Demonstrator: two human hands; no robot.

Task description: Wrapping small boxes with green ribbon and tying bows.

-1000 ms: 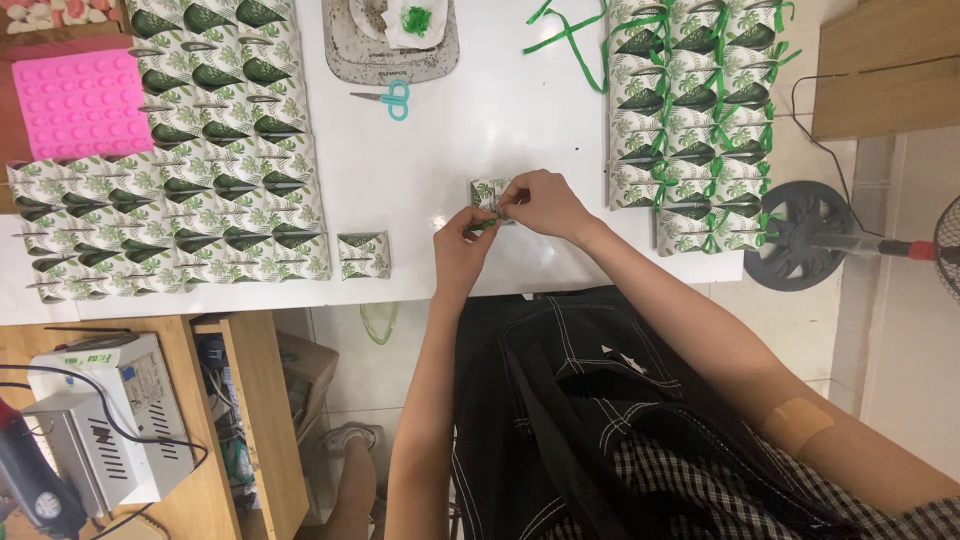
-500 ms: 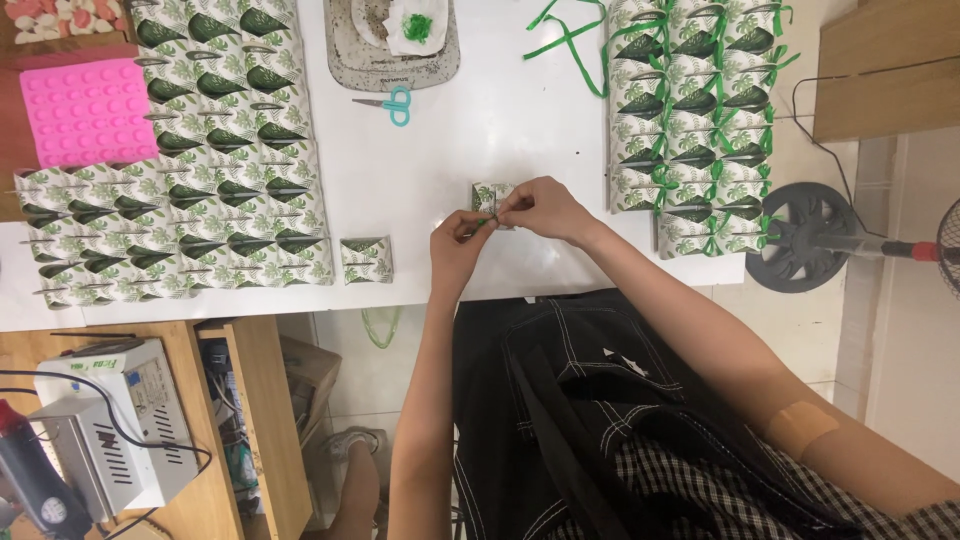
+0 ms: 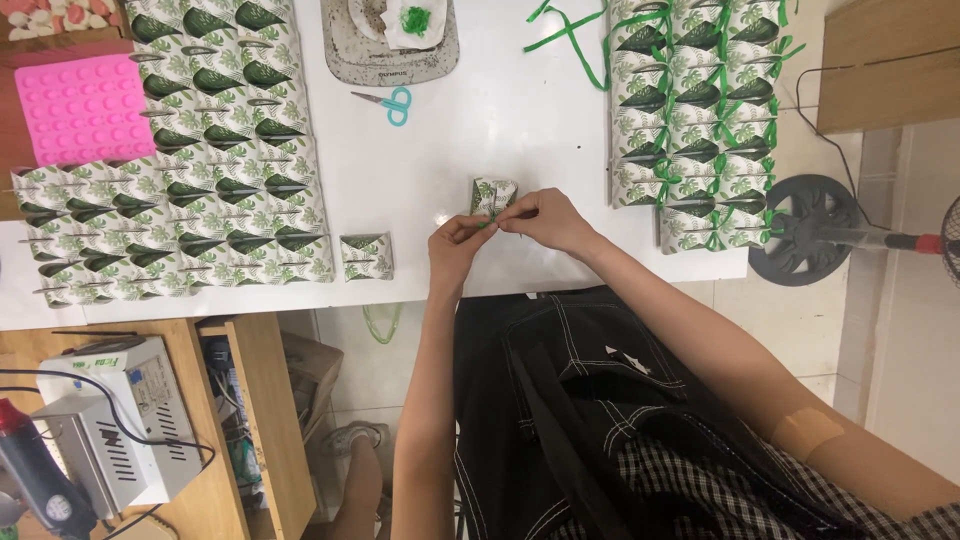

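A small leaf-patterned paper box stands near the front edge of the white table. My left hand and my right hand meet just in front of it, fingertips pinched on a thin green ribbon at the box. Another single box of the same kind lies to the left of my left hand, apart from it.
Rows of flat leaf-print boxes cover the table's left; ribboned ones fill the right. Blue-handled scissors, a grey tray, loose green ribbons and a pink mould lie further back. A fan base stands at right.
Both hands stay pinched at the small box. The view has shifted slightly; the hands' fingers have barely moved.
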